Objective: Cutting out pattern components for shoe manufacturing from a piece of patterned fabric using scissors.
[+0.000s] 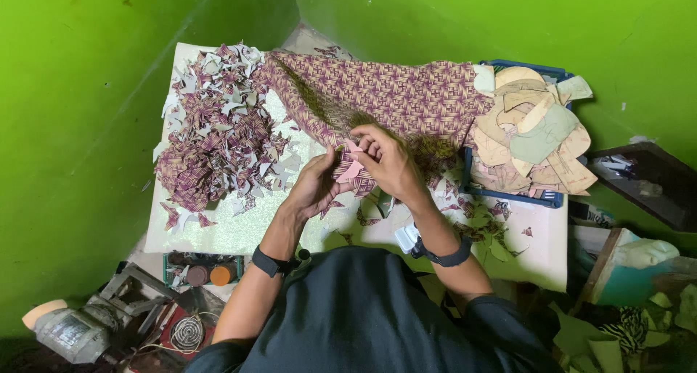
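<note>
The fingers of the right hand (388,159) and left hand (316,184) pinch one small pink cutout (351,168) together; its lower part hides behind the left hand. It sits over one purple patterned sheet (392,93) spread on the table (239,228). One heap of scraps (214,137) lies left, too many to count. One blue tray (508,193) holds stacked tan pieces (530,130), overlapping, uncountable.
</note>
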